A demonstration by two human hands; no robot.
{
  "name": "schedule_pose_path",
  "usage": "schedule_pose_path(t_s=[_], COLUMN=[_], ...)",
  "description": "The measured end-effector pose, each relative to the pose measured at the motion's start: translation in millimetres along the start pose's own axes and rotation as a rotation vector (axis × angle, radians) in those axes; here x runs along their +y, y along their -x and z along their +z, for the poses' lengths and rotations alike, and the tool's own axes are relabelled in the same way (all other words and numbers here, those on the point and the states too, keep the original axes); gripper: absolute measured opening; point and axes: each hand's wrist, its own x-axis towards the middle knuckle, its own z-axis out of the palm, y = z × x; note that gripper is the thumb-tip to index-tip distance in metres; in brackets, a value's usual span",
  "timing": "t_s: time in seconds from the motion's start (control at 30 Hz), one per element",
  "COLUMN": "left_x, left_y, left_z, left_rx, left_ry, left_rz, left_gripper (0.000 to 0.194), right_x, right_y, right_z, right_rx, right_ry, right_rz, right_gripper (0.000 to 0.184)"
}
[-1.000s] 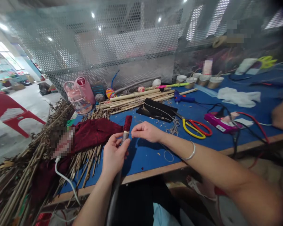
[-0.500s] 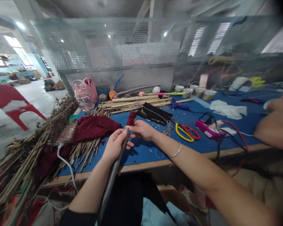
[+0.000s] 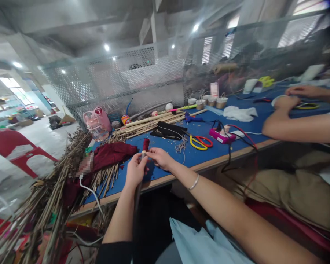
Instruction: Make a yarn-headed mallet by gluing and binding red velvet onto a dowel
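My left hand (image 3: 136, 169) is closed around a grey stick (image 3: 143, 156) near its upper end. The stick runs down past my wrist toward my lap. Dark red cloth (image 3: 146, 144) covers the top of the stick, with a pale band just below it. My right hand (image 3: 160, 158) is beside that band, thumb and fingers pinched together at its edge; whatever lies between the fingertips is too small to make out. Left of my hands, a larger piece of dark red cloth (image 3: 112, 154) rests over dry stalks on the blue tabletop (image 3: 165, 146).
Yellow-and-red-handled scissors (image 3: 200, 143), a blue glue gun (image 3: 193, 118) and a purple power strip (image 3: 222, 135) lie to the right. Behind are black cloth (image 3: 170, 130) and pale sticks (image 3: 151, 123). Dry stalks (image 3: 49, 190) overhang the left edge. A co-worker's forearm (image 3: 299, 126) rests at right.
The view has swung, bringing more of the co-worker into sight. The red-topped stick end stands more upright, and the pale band shows more plainly. My right hand has shifted slightly away from the tip.
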Motion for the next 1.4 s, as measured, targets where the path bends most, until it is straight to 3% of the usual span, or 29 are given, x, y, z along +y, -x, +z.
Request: schedule_pose_path(t_s=[0.17,0.37,0.57,0.7,0.83,1.0,1.07,1.23,1.3,1.4], left_x=[3,9,3,4,4,4,5,12,13,13], left_y=[-7,-8,-7,-6,-6,-6,-5,1,3,3], left_z=[-7.1,-2.4,14.8,19.2,11.9,-0.6,0.1,11.9,12.1,4.9], left_rx=[-0.087,-0.004,0.036,-0.067,-0.202,-0.27,-0.247,-0.052,-0.039,-0.052], left_ry=[0.095,0.148,0.328,0.467,0.59,0.566,0.505,0.374,0.358,0.355], left_rz=[-0.04,-0.108,-0.161,-0.173,-0.205,-0.278,-0.294,-0.238,-0.231,-0.235], left_gripper=[0.038,0.027,0.035,0.037,0.037,0.034,0.033,0.028,0.03,0.036], right_x=[-2,1,-10,-13,-11,-7,-5,-7,-18,-54], right_y=[-2,-4,-3,4,9,7,6,9,13,18], right_z=[0,5,-5,-18,-23,-23,-22,-13,-16,-34], right_rx=[0.046,0.111,0.04,0.004,-0.029,-0.072,-0.065,-0.054,-0.098,-0.186], right_ry=[0.013,0.081,0.122,0.118,0.112,0.135,0.155,0.242,0.317,0.515], right_rz=[-0.01,-0.032,-0.003,0.003,0.006,-0.006,-0.026,-0.017,0.069,0.274], right_gripper=[0.036,0.041,0.04,0.04,0.045,0.049,0.044,0.039,0.036,0.029])
